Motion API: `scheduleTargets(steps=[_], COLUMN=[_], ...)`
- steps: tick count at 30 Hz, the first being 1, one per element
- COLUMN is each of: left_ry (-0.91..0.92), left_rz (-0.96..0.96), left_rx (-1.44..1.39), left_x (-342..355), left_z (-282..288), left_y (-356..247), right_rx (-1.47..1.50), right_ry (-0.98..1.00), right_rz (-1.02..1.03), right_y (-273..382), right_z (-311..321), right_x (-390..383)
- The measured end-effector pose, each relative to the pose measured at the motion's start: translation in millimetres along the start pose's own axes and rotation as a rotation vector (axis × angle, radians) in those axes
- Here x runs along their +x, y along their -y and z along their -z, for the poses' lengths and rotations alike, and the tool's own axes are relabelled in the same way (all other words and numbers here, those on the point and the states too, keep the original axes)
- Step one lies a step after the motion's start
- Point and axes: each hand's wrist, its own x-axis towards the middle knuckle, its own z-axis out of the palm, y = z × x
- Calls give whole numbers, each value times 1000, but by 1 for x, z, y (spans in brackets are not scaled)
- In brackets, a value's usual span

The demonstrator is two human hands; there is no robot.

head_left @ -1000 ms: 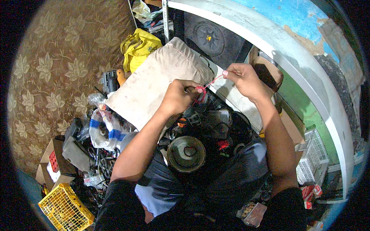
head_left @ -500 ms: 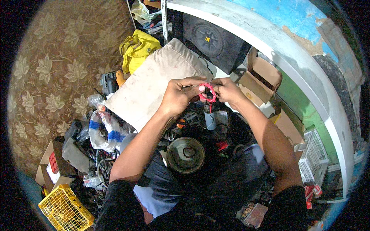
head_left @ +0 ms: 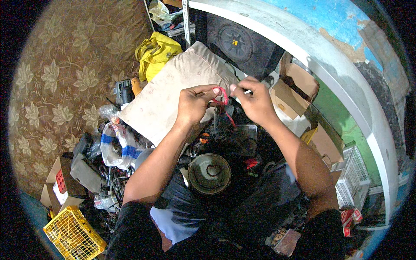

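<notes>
Up in front of the pillow, my left hand (head_left: 193, 102) pinches a red braided ring (head_left: 225, 95) between thumb and fingertips. A loose red strand (head_left: 231, 118) dangles below the ring. Close to its right side is my right hand (head_left: 255, 100), its fingers bent together and partly smeared by motion. A small pale piece (head_left: 248, 92) shows at those fingers, but its kind is unclear. Between my knees stands a round metal bowl (head_left: 196, 187) with a dark ring-shaped thing (head_left: 213, 170) inside.
A beige pillow (head_left: 173, 86) lies ahead, beside a yellow cloth bag (head_left: 157, 56). Behind it stands a black speaker box (head_left: 236, 45). Open cardboard boxes (head_left: 299, 82) and a white plastic basket (head_left: 353, 177) are on the right; a yellow crate (head_left: 74, 234) sits at the lower left.
My hands have drawn apart slightly, the left shifting left with the red ring. My right hand has come away from the ring. The grey-blue strip hanging below no longer shows there.
</notes>
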Motion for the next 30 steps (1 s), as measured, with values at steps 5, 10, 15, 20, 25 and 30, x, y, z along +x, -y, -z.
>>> scheduleTargets(steps=[5, 10, 15, 20, 25, 30], left_ry=[-17, -61, -17, 32, 89, 96], left_rz=[-15, 3, 65, 164, 207, 238], left_rx=[91, 30, -158, -251, -262, -270], left_x=[5, 4, 1, -1, -1, -3], left_z=[3, 5, 1, -2, 6, -2], left_y=[5, 4, 0, 1, 5, -3], right_rx=[-15, -15, -119, -104, -58, 31], right_ry=[39, 37, 4, 48, 88, 70], right_rz=[33, -61, -57, -117, -102, -83], right_y=[3, 14, 9, 4, 8, -11], right_z=[-17, -22, -24, -17, -11, -11], right_x=[-11, -14, -16, -14, -9, -9])
